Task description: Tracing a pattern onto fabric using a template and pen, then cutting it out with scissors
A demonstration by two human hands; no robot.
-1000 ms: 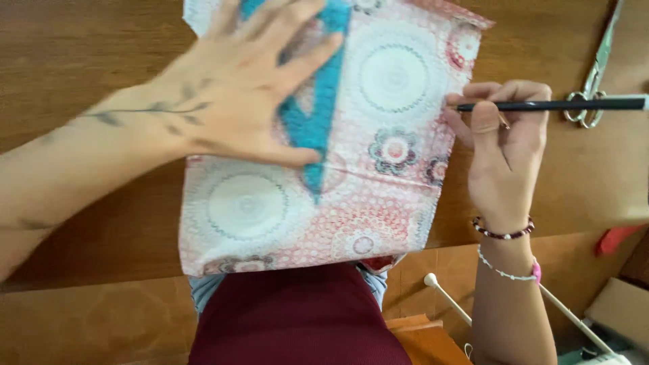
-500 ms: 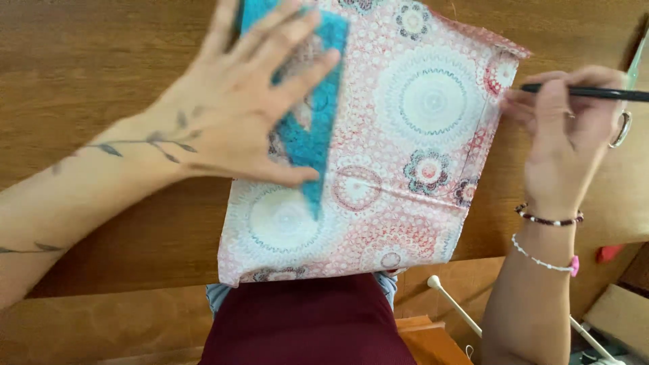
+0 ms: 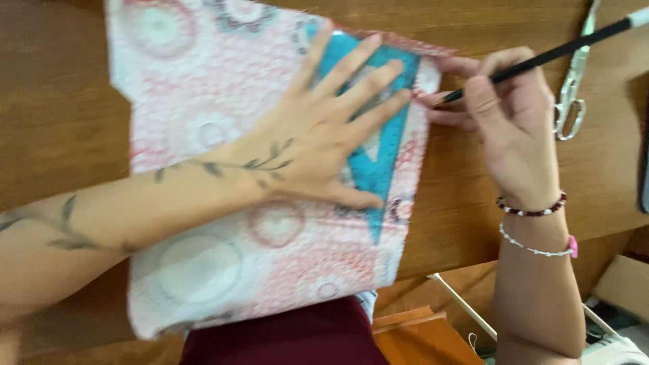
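Note:
A piece of pink patterned fabric (image 3: 223, 230) with round motifs lies spread on the wooden table (image 3: 61, 101). My left hand (image 3: 324, 135) presses flat, fingers spread, on a teal triangular ruler (image 3: 382, 162) that rests near the fabric's right edge. My right hand (image 3: 510, 128) grips a thin black pencil (image 3: 541, 53), its tip touching the fabric at the ruler's upper right edge. Two bead bracelets circle my right wrist.
Silver scissors (image 3: 571, 94) lie on the table just right of my right hand. A dark object (image 3: 643, 162) sits at the right edge. Below the table edge are a white rod (image 3: 466, 307), dark red clothing (image 3: 284, 338) and an orange-brown surface (image 3: 419, 338).
The fabric and ruler have shifted in view, and my left hand moved with the ruler toward the fabric's right edge. My right hand brought the pencil tip down against the ruler's edge.

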